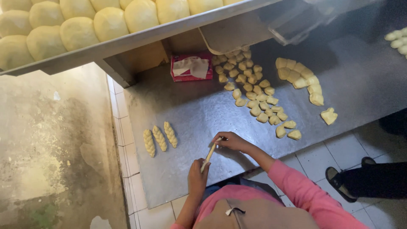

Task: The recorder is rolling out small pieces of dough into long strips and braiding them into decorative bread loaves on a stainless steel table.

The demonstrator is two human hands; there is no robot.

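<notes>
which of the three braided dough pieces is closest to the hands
The rightmost braid. It lies nearest the left hand and right hand, which hold a dough strand; the other two braids lie farther left.

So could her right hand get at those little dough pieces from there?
Probably yes: the right hand lies on the steel table just short of the small dough pieces, with bare surface between, though it holds one end of a dough strip.

A bakery workroom: steel worktable point(190, 114) strewn with cut dough pieces point(254, 91), tray of round buns point(76, 29) above.
</notes>
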